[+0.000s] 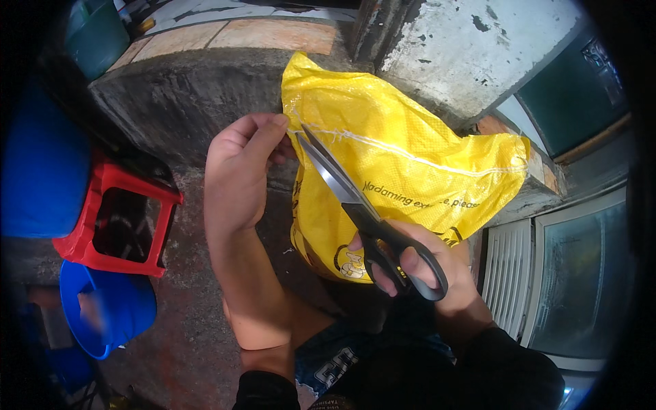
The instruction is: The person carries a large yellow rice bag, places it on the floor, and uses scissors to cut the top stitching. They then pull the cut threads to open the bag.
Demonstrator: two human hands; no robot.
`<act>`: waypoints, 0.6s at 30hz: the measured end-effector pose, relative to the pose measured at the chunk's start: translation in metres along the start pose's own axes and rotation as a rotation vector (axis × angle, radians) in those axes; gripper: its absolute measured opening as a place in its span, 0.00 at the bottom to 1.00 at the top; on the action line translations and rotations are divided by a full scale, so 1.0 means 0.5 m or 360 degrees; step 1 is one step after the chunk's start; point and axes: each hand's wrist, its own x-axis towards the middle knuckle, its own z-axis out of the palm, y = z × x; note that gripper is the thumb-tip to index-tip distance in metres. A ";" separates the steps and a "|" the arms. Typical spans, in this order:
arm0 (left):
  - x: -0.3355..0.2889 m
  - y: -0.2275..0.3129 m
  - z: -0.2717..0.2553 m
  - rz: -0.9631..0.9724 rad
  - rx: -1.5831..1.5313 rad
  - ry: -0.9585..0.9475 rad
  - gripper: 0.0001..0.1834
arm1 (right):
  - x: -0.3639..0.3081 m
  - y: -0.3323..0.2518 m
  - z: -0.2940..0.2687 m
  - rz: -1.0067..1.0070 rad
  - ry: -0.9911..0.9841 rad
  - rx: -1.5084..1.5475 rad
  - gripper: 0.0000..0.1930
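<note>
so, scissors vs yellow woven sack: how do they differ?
Look: the scissors are metallic grey and black; the yellow woven sack is creased and limp-looking.
Size: the scissors look far smaller than the sack.
Hold: the right hand has the scissors; the left hand pinches the sack's edge.
Both are handheld.

This looks like a spot outside a home. A red stool (83, 236) and a blue bucket (131, 311) sit at the left. Upper right, a sunny wall (451, 58) has chipped paint.

Close head-worn fisheye view, steeply down onto the yellow sack (400, 167)
</note>
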 end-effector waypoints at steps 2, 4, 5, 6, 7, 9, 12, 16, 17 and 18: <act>0.002 -0.001 -0.001 -0.0028 0.0049 0.0039 0.12 | 0.011 0.011 -0.012 -0.0024 -0.0076 -0.0001 0.29; 0.006 -0.006 -0.001 -0.0074 -0.0040 0.0032 0.12 | 0.019 0.023 -0.025 -0.0110 -0.0139 -0.0011 0.27; 0.007 -0.009 -0.001 -0.0086 -0.0100 0.0022 0.13 | 0.023 0.030 -0.031 -0.0056 -0.0124 -0.0108 0.26; 0.009 -0.011 -0.002 -0.0107 -0.0139 0.0013 0.13 | 0.026 0.036 -0.036 -0.0047 -0.0107 -0.0188 0.25; 0.011 -0.013 -0.004 -0.0116 -0.0196 -0.0001 0.13 | 0.030 0.043 -0.040 -0.0040 -0.0091 -0.0269 0.24; 0.012 -0.015 -0.012 -0.0136 -0.0272 -0.0084 0.12 | 0.038 0.054 -0.048 -0.0122 -0.0037 -0.0503 0.26; 0.007 -0.016 -0.032 -0.0123 -0.0233 -0.0251 0.11 | 0.053 0.066 -0.056 -0.0246 -0.0011 -0.0734 0.33; 0.005 -0.025 -0.044 -0.0066 -0.0127 -0.0307 0.09 | 0.070 0.068 -0.066 -0.0341 0.0005 -0.0974 0.37; 0.005 -0.028 -0.044 -0.0041 -0.0207 -0.0355 0.08 | 0.074 0.067 -0.069 -0.0329 -0.0008 -0.0963 0.37; 0.005 -0.031 -0.044 -0.0040 -0.0106 -0.0320 0.08 | 0.077 0.065 -0.070 -0.0325 -0.0004 -0.0934 0.37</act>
